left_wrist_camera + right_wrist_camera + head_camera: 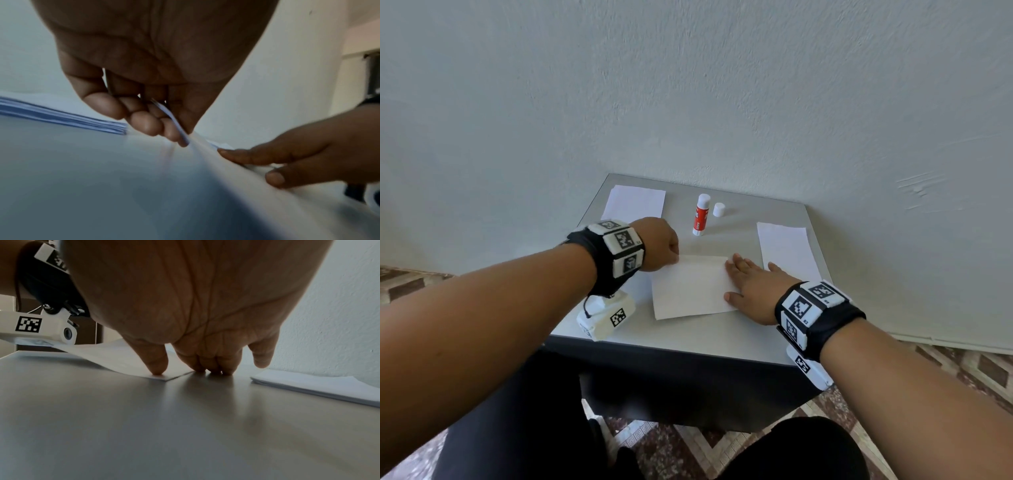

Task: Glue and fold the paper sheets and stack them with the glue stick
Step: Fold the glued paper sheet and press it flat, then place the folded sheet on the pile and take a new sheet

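While left fingers (174, 129) pinch the sheet (690, 286) (right fingers (738, 265) flat), uncapped glue stick (701, 215) stands beyond.

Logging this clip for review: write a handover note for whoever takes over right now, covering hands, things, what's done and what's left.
Left hand: pinches the far left corner of the white paper sheet at the table's middle, lifting it.
Right hand: flat, fingers straight, pressing the sheet's right edge down.
Red-and-white glue stick stands uncapped behind the sheet, its white cap beside it.
White paper stack far left; another white paper pile at right.
Done: cannot tell whether this sheet is glued.
Left: finish the fold, stack it, do remaining sheets.
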